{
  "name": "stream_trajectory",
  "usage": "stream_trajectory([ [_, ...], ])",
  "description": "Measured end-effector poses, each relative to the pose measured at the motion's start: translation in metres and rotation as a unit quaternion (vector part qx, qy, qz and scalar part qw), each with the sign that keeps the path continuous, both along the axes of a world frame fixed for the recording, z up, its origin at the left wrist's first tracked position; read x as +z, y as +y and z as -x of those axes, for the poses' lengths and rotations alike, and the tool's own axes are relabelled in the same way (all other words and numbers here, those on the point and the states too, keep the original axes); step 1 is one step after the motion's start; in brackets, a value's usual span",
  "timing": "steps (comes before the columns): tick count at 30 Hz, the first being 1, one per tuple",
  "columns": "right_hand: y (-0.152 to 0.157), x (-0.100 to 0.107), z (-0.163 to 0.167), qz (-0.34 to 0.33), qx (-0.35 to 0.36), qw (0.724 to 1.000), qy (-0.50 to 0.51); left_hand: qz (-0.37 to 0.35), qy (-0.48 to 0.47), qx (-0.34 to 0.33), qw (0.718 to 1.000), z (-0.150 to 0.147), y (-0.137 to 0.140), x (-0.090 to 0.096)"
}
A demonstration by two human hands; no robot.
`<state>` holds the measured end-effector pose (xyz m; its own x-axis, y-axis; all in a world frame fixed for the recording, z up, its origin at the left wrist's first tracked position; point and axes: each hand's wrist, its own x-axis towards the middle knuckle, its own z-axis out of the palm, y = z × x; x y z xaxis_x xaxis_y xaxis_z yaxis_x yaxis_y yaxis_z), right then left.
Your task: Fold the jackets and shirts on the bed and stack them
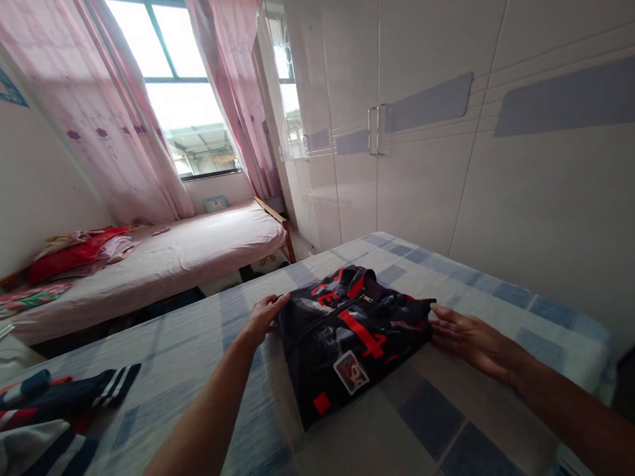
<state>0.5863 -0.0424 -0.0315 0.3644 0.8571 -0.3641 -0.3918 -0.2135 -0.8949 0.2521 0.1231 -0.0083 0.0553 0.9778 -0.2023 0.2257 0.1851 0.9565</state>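
Note:
A folded black jacket point(324, 332) with red lettering, a front zip and a white-edged patch lies on the checked bed. My left hand point(263, 320) is closed on its left edge, near the far corner. At the opposite side, my right hand point(474, 344) has its fingers at the jacket's right corner, some partly hidden by the cloth. Both hands rest low, close to the bedsheet.
Striped dark and grey clothes point(41, 417) lie at the bed's left. A white wardrobe point(433, 186) stands along the right. Beyond is a second bed point(203, 242) with red cloth point(74, 256), below a window with pink curtains point(107, 115).

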Motion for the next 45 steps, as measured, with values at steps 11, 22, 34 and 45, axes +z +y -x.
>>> stream_trajectory([
  [11,0.031,-0.007,0.033,-0.083,-0.017,0.994,-0.075,0.039,-0.086,0.029,0.995,0.012,0.006,-0.008],
  [22,0.121,0.045,0.095,-0.133,0.146,0.978,-0.066,-0.047,-0.259,0.129,0.956,0.090,-0.140,0.033],
  [34,0.128,0.010,0.135,-0.071,0.143,0.947,-0.277,-0.300,0.293,0.100,0.902,0.157,-0.209,0.003],
  [45,0.141,0.001,0.155,-0.135,0.194,0.928,-0.287,-0.254,0.396,-0.202,0.859,0.118,-0.190,-0.036],
])
